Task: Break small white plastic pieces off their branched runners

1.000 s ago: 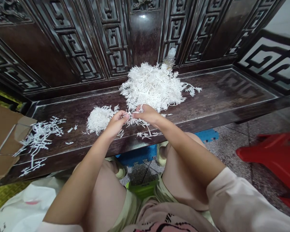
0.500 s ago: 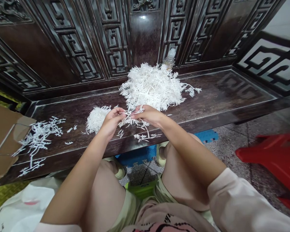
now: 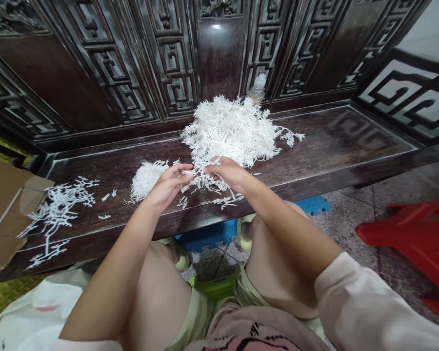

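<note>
My right hand (image 3: 229, 173) is closed round a white branched plastic sprig (image 3: 205, 181), whose thin twigs hang below my fingers. Facing it, my left hand (image 3: 168, 185) pinches white twig tips at the sprig's left side. Behind my hands rises a big heap of white feathery sprigs (image 3: 234, 131). A smaller pile of short white pieces (image 3: 146, 181) lies just left of my left hand. Bare white stems (image 3: 66, 202) are gathered at the bench's left end. Below my right hand, another stripped stem (image 3: 230, 199) rests near the front edge.
The dark wooden bench (image 3: 329, 146) has a carved back. A clear bottle with a white cap (image 3: 258, 87) stands behind the heap. Cardboard (image 3: 7, 214) and a white bag (image 3: 40, 302) are at the left; a red stool (image 3: 409, 234) is at the right.
My hands have drawn slightly apart. The right hand and the sprig in it have shifted a little up and right, and the left fingers have loosened somewhat.
</note>
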The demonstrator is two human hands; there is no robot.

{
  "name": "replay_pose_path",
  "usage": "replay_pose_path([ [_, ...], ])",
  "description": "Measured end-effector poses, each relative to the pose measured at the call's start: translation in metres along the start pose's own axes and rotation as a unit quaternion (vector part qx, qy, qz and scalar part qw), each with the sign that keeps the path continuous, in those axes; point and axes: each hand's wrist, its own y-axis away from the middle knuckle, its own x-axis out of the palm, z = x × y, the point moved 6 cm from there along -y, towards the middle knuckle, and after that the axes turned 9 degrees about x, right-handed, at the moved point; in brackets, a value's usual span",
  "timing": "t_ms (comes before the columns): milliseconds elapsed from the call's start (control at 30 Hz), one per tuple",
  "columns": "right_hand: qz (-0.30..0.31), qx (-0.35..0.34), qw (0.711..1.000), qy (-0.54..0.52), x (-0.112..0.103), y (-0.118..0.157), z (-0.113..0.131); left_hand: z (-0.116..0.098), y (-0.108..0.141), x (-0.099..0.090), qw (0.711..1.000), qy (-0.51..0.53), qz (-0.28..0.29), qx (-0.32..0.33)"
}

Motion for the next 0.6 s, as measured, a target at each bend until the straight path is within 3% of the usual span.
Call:
replay_pose_path([
  [333,-0.009,-0.04,0.996,-0.079,-0.005,-0.004,0.003,0.009,0.0,0.004,0.997,-0.073,0.008,-0.019],
  [600,0.018,0.029,0.998,-0.055,0.005,0.005,-0.001,0.006,-0.004,-0.004,0.991,-0.113,-0.063,0.031],
])
